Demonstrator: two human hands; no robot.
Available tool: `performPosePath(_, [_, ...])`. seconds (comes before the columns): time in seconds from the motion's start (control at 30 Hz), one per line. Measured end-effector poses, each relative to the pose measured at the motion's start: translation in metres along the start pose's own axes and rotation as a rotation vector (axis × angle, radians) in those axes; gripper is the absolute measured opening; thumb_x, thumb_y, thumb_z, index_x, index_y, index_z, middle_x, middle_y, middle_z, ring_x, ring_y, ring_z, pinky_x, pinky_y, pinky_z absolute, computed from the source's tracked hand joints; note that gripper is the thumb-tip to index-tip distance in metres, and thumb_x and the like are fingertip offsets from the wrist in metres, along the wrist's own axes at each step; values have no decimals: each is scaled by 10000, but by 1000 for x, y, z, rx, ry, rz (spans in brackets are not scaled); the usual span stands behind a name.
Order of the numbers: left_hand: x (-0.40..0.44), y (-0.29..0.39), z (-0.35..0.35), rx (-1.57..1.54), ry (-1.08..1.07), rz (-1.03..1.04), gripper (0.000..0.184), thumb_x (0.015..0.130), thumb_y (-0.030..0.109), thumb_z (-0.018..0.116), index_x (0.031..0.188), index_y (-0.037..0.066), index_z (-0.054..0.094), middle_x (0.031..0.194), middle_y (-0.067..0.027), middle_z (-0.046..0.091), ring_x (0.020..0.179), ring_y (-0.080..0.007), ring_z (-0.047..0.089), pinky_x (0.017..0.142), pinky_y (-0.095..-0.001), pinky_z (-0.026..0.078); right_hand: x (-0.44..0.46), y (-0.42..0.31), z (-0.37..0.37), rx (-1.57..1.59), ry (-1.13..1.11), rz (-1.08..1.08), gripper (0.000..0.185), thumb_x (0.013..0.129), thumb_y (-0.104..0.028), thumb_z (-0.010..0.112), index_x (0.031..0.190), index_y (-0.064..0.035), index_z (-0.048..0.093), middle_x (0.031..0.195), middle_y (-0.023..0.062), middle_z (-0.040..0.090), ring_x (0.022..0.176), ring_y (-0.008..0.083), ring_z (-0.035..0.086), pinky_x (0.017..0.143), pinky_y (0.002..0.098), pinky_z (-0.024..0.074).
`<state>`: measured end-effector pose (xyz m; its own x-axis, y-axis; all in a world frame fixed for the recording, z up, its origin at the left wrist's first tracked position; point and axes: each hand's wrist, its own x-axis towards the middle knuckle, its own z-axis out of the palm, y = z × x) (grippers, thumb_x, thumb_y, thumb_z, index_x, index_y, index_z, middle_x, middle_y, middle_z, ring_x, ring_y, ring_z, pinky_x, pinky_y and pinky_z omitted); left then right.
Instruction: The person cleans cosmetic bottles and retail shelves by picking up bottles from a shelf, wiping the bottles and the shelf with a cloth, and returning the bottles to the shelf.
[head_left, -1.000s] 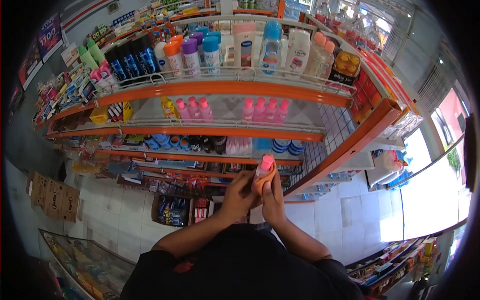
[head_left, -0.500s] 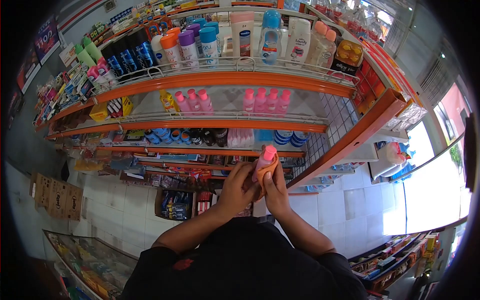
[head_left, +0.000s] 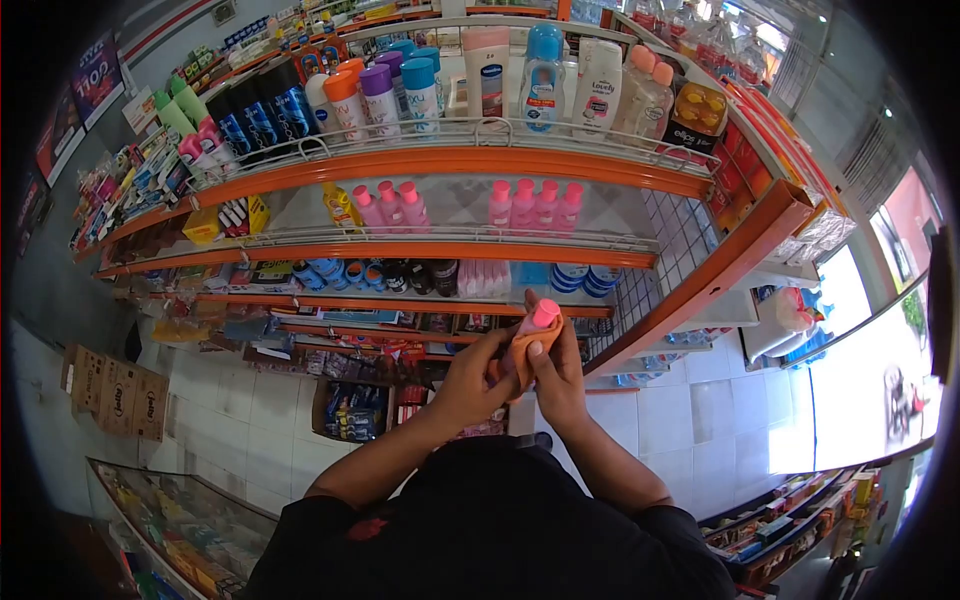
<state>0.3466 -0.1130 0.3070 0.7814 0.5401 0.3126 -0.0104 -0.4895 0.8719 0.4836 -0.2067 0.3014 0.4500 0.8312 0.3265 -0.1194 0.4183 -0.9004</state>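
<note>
A pink bottle (head_left: pixel 544 314) is tilted between my two hands, its cap pointing up and away from me. An orange cloth (head_left: pixel 523 358) is wrapped around its body, so most of the bottle is hidden. My left hand (head_left: pixel 474 377) is closed around the bottle's lower part from the left. On the other side, my right hand (head_left: pixel 558 378) presses the cloth against the bottle, thumb on top. Beyond them, several matching pink bottles (head_left: pixel 535 205) stand upright in two groups on the second shelf, with a yellow bottle (head_left: pixel 341 206) at the left.
The top shelf's orange edge (head_left: pixel 430 165) runs across in front of me, with a wire rail and deodorants and lotions behind it. An orange post (head_left: pixel 720 275) slants at the right. A carton of packets (head_left: pixel 352 408) sits on the floor; a glass case (head_left: pixel 180 520) stands lower left.
Both hands have shifted slightly to the right with the bottle, and the cloth has turned a little around it. Outside the doorway at the right, a blurred motorcycle has come into view.
</note>
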Motion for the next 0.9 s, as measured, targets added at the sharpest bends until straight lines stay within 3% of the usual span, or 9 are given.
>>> performPosePath(0.13, [-3, -17, -6, -656, -170, -364, 539, 1037, 142, 640, 1515, -16, 448, 1378, -148, 617, 1243, -296, 645, 1049, -406, 516, 7, -8, -12, 36, -51, 16, 571, 1101, -216, 549, 1582, 26, 361, 1537, 107, 489, 1239, 114, 540, 1067, 286, 440])
performPosePath(0.23, [-5, -37, -5, -785, -242, -293, 513, 1085, 152, 564, 1559, 16, 419, 1426, -114, 578, 1301, -273, 602, 1102, -418, 480, 8, -11, -15, 99, -76, 64, 556, 1095, -210, 556, 1569, 34, 395, 1553, 106, 493, 1240, 113, 551, 1069, 285, 440])
performPosePath(0.33, [-13, -33, 3, -1197, -225, -426, 539, 1080, 277, 589, 1542, 42, 439, 1335, -116, 610, 1272, -219, 580, 1088, -380, 454, 8, -14, -15, 143, -103, 99, 555, 1086, -200, 569, 1559, 40, 407, 1544, 111, 511, 1233, 115, 561, 1075, 291, 442])
performPosePath(0.43, [-6, -34, 6, -1511, -367, -352, 473, 1098, 376, 530, 1438, 48, 516, 1138, -98, 641, 1028, -204, 638, 901, -353, 504, 8, -16, -15, 229, -126, 160, 568, 1068, -188, 596, 1552, 48, 415, 1557, 128, 506, 1252, 124, 560, 1090, 305, 440])
performPosePath(0.53, [-6, -38, 10, -1480, -316, -532, 450, 1099, 466, 485, 1271, 60, 578, 936, -73, 615, 773, -176, 588, 699, -311, 467, 6, -15, -16, 133, -187, 146, 571, 1037, -157, 631, 1532, 59, 445, 1576, 146, 496, 1302, 153, 556, 1109, 323, 435])
performPosePath(0.6, [-5, -35, 8, -1434, -299, -648, 438, 1101, 479, 474, 1206, 69, 587, 878, -63, 602, 704, -171, 565, 632, -304, 451, 7, -13, -12, -97, -214, 13, 568, 1015, -134, 651, 1516, 63, 468, 1586, 154, 490, 1331, 175, 554, 1117, 332, 433])
performPosePath(0.73, [2, -18, 3, -1178, -72, -869, 450, 1110, 496, 442, 1128, 74, 597, 824, -57, 579, 654, -155, 540, 552, -286, 421, 7, -19, -7, -116, -121, 99, 541, 995, -72, 645, 1498, 61, 495, 1562, 156, 520, 1372, 190, 531, 1164, 351, 383])
performPosePath(0.83, [-1, -33, 11, -871, 151, -486, 483, 1109, 528, 432, 1166, 63, 548, 895, -60, 569, 719, -121, 535, 620, -281, 448, 8, -13, -12, -32, -48, 217, 503, 994, -56, 645, 1471, 57, 530, 1588, 161, 487, 1406, 186, 497, 1167, 344, 378])
performPosePath(0.9, [-6, -41, 11, -535, 188, -161, 502, 1099, 549, 451, 1198, 60, 502, 971, -62, 558, 817, -111, 530, 709, -275, 459, 9, -5, -11, -130, -24, 97, 490, 999, -65, 652, 1461, 51, 536, 1564, 154, 500, 1399, 190, 501, 1144, 335, 403])
